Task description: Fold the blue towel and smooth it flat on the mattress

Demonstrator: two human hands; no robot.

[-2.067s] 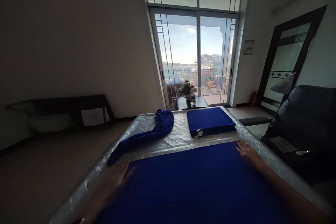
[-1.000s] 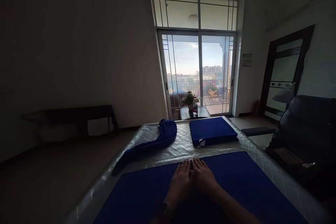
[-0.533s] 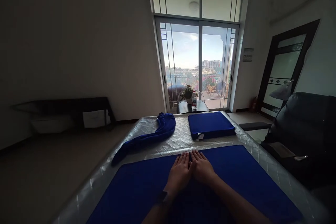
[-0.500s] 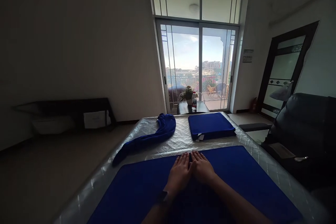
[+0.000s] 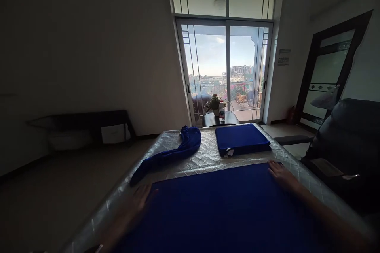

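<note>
A dark blue cloth (image 5: 213, 205) lies spread flat on a silvery quilted surface (image 5: 204, 142), which looks like a covered mattress. At the cloth's far left corner is my left hand (image 5: 141, 199), fingers stretched out and somewhat blurred. My right hand (image 5: 282, 176) rests flat at the far right corner with its fingers extended. Beyond the cloth sits a neatly folded stack of blue cloth (image 5: 242, 138) with white tags on its near edge. Left of that stack, a crumpled blue cloth (image 5: 178, 150) trails toward the near left.
Behind the far edge stands a small dark table (image 5: 208, 119) with a potted plant (image 5: 215, 104) and a bottle (image 5: 221, 111). A black armchair (image 5: 353, 138) is close on the right. A dark low rack (image 5: 89, 126) lines the left wall. Sliding glass doors (image 5: 204, 59) face me.
My hands have moved apart from the middle of the cloth's far edge, the left to the left corner and the right to the right corner. The view has shifted slightly.
</note>
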